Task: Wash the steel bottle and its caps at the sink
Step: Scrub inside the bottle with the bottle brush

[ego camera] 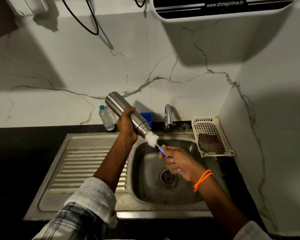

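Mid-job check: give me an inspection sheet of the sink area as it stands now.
Surface: steel sink with ribbed drainboard, set in a dark counter; no water seen at the tap.
Job's things: steel bottle tilted mouth-down over the basin; white bottle brush at its mouth; caps not seen.
Clutter: plastic water bottle, blue container, white basket.
Hands: left hand grips the bottle; right hand grips the brush handle.
Cables: black cables on the wall.
Surroundings: marble-pattern wall, water purifier above.
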